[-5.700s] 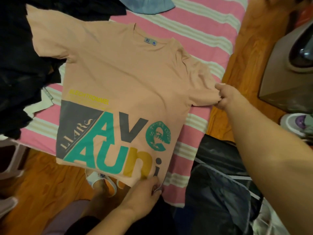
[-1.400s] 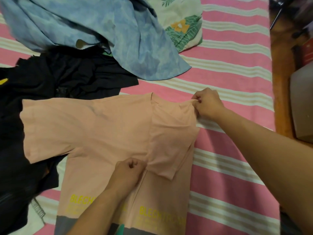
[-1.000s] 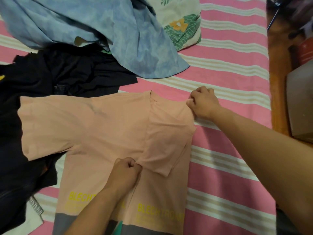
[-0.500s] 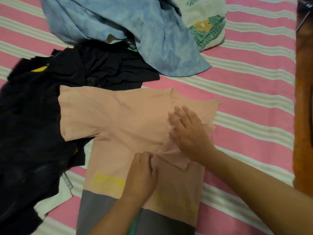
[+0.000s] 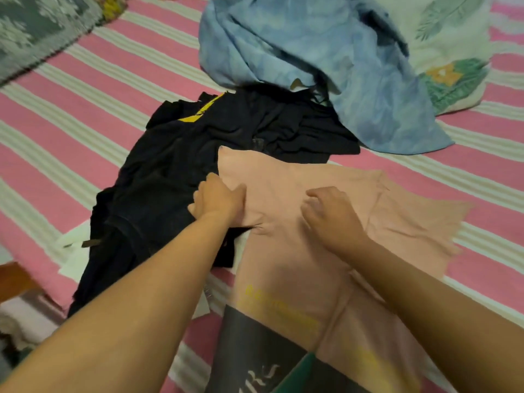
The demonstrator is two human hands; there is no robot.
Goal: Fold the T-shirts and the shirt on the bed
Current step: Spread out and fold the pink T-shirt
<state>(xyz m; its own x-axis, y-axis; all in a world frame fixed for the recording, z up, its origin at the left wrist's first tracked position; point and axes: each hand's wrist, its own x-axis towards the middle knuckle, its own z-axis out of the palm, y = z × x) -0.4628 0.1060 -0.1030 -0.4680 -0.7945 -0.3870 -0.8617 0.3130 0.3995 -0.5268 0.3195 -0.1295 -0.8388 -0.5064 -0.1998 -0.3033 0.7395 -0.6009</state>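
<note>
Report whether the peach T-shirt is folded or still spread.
Partly folded. The peach T-shirt's right side is turned in over its body; its left sleeve lies spread, gripped by the left hand. The right hand rests on it.

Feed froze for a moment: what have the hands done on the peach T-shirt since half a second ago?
The left hand crossed to the unfolded left sleeve and grips it. The right hand slid left off the folded side. The peach T-shirt stays flat, right side folded.

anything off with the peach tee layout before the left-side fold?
Yes: the peach T-shirt's left sleeve, gripped by the left hand, lies on the crumpled black garment rather than the bedsheet, so that side isn't flat.
</note>
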